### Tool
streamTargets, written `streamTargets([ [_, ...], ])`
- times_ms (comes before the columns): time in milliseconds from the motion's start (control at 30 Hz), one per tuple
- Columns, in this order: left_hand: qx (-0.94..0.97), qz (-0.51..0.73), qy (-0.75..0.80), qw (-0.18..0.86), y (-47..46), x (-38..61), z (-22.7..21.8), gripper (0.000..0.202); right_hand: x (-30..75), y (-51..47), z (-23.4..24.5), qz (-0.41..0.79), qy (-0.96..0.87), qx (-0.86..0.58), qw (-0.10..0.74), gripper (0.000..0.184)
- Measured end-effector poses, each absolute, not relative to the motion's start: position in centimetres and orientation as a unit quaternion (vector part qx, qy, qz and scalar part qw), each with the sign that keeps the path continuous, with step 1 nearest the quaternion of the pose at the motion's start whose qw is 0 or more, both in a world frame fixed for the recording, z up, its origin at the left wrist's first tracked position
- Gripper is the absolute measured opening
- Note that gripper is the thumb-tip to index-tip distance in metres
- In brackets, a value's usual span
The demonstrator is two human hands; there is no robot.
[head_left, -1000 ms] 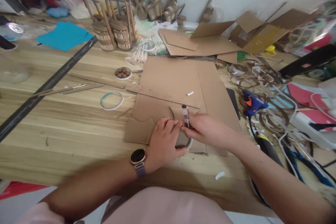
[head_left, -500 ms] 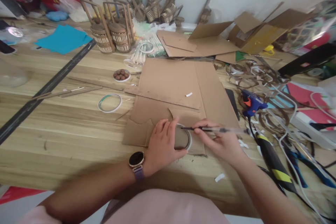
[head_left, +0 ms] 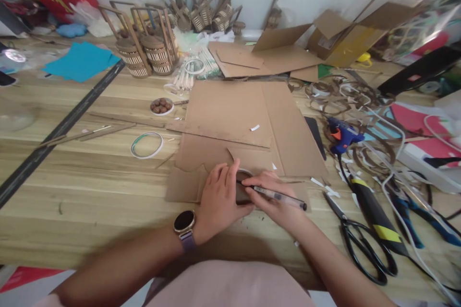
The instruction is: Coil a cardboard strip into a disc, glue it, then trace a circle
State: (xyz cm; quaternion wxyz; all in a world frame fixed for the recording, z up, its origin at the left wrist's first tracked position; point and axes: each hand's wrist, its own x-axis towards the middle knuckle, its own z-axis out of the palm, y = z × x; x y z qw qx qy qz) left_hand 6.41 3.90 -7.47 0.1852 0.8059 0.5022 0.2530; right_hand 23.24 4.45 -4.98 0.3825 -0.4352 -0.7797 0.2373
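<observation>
My left hand [head_left: 220, 195] lies flat with fingers stretched out, pressing a round ring [head_left: 246, 171] onto a small brown cardboard piece [head_left: 185, 186]. Its thumb points right along the ring's near side. In my right hand [head_left: 275, 201] is a clear-barrelled pen [head_left: 283, 196], pinched between thumb and fingers. The pen's tip is inside the ring, close to my left fingers; I cannot make out whether it touches the cardboard. Both hands cover much of the ring. Under and beyond them spreads a larger cardboard sheet [head_left: 230, 105].
Black-handled scissors [head_left: 363, 244], a black-and-yellow tool [head_left: 376, 213], pliers [head_left: 406, 216] and a blue glue gun [head_left: 342, 136] lie to the right. Leftward are another ring [head_left: 147, 145], a dish of brown balls [head_left: 161, 106] and a long black strip [head_left: 61, 129]. Small woven baskets [head_left: 158, 53] stand behind.
My right hand has moved left and slightly down, taking the pen tip from the ring's far rim toward its left inner side. The scissors show now beside my forearm. My left hand stays on the ring.
</observation>
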Motion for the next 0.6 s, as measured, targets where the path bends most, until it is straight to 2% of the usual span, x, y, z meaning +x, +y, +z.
streamTargets([
  [100,0.804,0.25,0.504,0.191,3.9,6.5,-7.4,0.091,23.8,4.4,-4.8,0.209,-0.793,-0.44,0.366,0.009],
  [333,0.797,0.243,0.516,0.199,3.9,6.6,-7.3,0.094,25.3,3.1,-3.8,0.061,-0.831,-0.469,0.292,0.009],
  [600,0.803,0.245,0.506,0.197,3.9,6.5,-7.4,0.092,23.4,3.4,-4.5,0.112,-0.843,-0.42,0.317,0.012],
])
